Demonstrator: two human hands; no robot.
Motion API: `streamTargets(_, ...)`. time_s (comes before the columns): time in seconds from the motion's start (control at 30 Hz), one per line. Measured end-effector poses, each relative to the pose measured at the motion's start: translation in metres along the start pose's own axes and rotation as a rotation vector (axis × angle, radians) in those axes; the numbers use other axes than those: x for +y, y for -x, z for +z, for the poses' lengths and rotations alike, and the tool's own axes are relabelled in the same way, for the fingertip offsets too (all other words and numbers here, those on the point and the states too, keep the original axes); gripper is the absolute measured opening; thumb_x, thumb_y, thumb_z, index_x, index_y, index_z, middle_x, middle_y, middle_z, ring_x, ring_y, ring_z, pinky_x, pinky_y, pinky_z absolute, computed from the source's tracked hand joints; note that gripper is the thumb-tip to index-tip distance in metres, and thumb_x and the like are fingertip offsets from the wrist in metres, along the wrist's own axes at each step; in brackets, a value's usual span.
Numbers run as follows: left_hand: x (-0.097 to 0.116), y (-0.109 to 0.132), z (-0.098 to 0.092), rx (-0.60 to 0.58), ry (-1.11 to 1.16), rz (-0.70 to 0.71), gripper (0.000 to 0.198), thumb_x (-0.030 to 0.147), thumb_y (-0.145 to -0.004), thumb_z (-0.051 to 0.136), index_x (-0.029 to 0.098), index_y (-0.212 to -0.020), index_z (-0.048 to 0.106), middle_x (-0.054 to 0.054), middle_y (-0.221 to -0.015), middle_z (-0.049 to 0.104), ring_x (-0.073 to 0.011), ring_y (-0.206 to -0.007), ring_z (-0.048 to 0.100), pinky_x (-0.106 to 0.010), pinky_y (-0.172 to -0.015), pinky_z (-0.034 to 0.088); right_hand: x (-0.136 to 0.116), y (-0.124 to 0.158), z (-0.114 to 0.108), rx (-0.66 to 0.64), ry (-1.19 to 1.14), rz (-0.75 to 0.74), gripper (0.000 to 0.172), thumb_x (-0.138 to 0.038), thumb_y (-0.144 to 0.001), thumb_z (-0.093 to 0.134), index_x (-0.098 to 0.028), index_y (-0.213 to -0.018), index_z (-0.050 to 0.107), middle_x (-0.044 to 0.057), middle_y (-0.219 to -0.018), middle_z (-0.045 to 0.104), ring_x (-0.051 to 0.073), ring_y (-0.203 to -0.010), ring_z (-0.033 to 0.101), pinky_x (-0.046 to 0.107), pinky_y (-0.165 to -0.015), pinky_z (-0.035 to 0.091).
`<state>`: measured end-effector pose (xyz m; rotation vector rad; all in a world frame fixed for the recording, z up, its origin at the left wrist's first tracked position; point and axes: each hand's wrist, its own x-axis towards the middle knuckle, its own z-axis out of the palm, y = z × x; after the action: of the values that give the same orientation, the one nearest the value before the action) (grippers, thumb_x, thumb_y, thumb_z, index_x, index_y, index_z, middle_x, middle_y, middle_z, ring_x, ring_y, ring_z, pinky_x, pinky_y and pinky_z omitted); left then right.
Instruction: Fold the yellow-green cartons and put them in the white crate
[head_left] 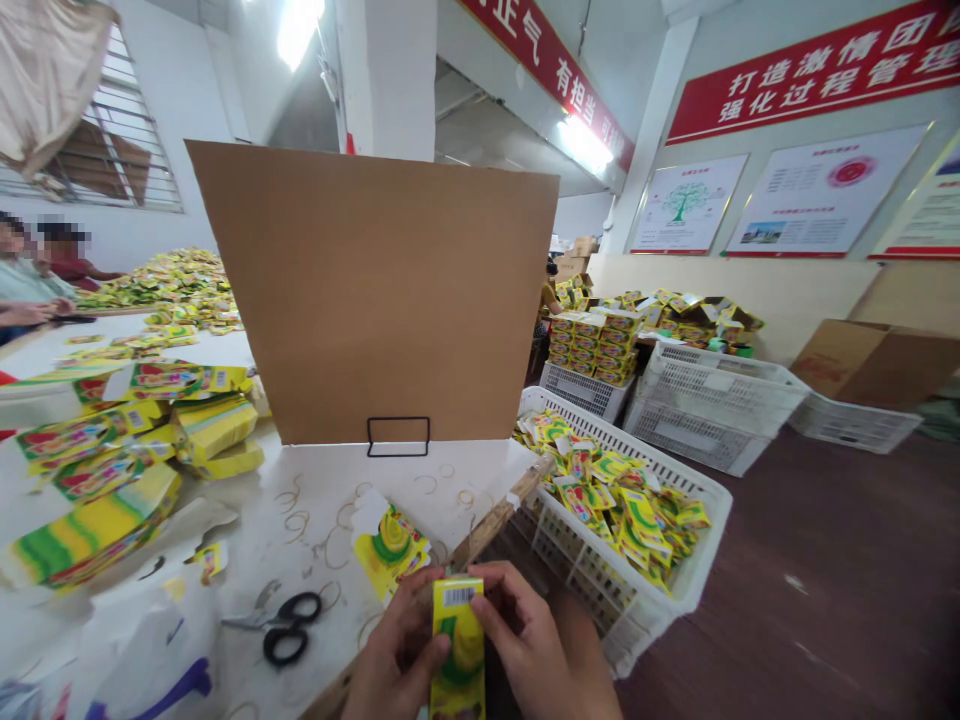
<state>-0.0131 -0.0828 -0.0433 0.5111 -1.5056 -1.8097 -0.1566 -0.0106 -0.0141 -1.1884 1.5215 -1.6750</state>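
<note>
Between my two hands, close to the table's front edge, is a small yellow and green carton [458, 650] with a barcode near its top end. My left hand [397, 650] grips its left side, thumb on the front face. On the right edge, near the barcode, the fingers of my right hand [525, 640] pinch it. Just beyond lies a flattened yellow carton [390, 545] with white flaps on the white table [315, 510]. Black-handled scissors [289, 628] rest to the left of my hands. Whatever the carton contains is hidden.
Rubber bands [296, 525] lie scattered about. A large cardboard panel [390, 300] stands upright behind a black wire stand [398, 437]. Yellow carton blanks [97, 520] pile up at left. At right, a white crate [709, 500] holds many small cartons. Other people [45, 270] sit at far left.
</note>
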Motion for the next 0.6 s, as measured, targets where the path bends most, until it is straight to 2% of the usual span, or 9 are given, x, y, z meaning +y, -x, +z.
streamTargets(0.1, 0.005, -0.002, -0.001, 0.075, -0.151, 0.024, 0.048, 0.045, -0.079, 0.059, 0.022, -0.120, 0.049, -0.010, -0.093, 0.072, -0.0254, -0.087, 0.068, -0.035, -0.078, 0.052, -0.006, -0.004, -0.008, 0.154, 0.057, 0.006, 0.026, -0.044, -0.079, 0.061, -0.020, -0.089, 0.066, 0.004, -0.078, 0.068, 0.020, -0.071, 0.063, 0.028, -0.064, 0.051)
streamTargets(0.23, 0.005, -0.003, -0.002, 0.097, -0.143, -0.012, 0.044, 0.045, -0.080, 0.057, 0.022, -0.117, 0.053, -0.006, -0.083, 0.072, -0.0234, -0.077, 0.070, -0.033, -0.070, 0.054, -0.015, -0.008, -0.019, 0.292, 0.058, 0.033, 0.035, -0.052, -0.075, 0.062, -0.019, -0.085, 0.065, 0.005, -0.076, 0.068, 0.021, -0.067, 0.063, 0.028, -0.060, 0.052)
streamTargets(0.3, 0.000, -0.003, -0.002, 0.095, -0.153, -0.004, 0.044, 0.044, -0.079, 0.059, 0.022, -0.117, 0.053, -0.006, -0.084, 0.072, -0.0231, -0.078, 0.069, -0.032, -0.071, 0.054, -0.015, -0.007, -0.018, 0.276, 0.056, 0.038, 0.033, -0.051, -0.075, 0.063, -0.019, -0.085, 0.065, 0.004, -0.075, 0.068, 0.020, -0.066, 0.062, 0.028, -0.060, 0.052)
streamTargets(0.43, -0.008, -0.003, -0.001, 0.058, -0.123, -0.006, 0.051, 0.042, -0.078, 0.062, 0.021, -0.122, 0.049, -0.010, -0.098, 0.071, -0.0236, -0.084, 0.068, -0.033, -0.077, 0.053, -0.004, -0.001, -0.006, 0.171, 0.023, 0.042, 0.024, -0.044, -0.077, 0.063, -0.022, -0.085, 0.064, 0.001, -0.070, 0.065, 0.018, -0.061, 0.059, 0.026, -0.056, 0.049)
streamTargets(0.6, -0.006, -0.003, -0.002, -0.002, -0.033, -0.017, 0.054, 0.041, -0.080, 0.061, 0.022, -0.128, 0.045, -0.011, -0.102, 0.071, -0.0250, -0.087, 0.068, -0.035, -0.077, 0.053, 0.006, 0.001, 0.000, 0.135, 0.003, 0.038, 0.018, -0.040, -0.080, 0.061, -0.023, -0.086, 0.063, 0.000, -0.075, 0.064, 0.017, -0.067, 0.058, 0.025, -0.061, 0.048)
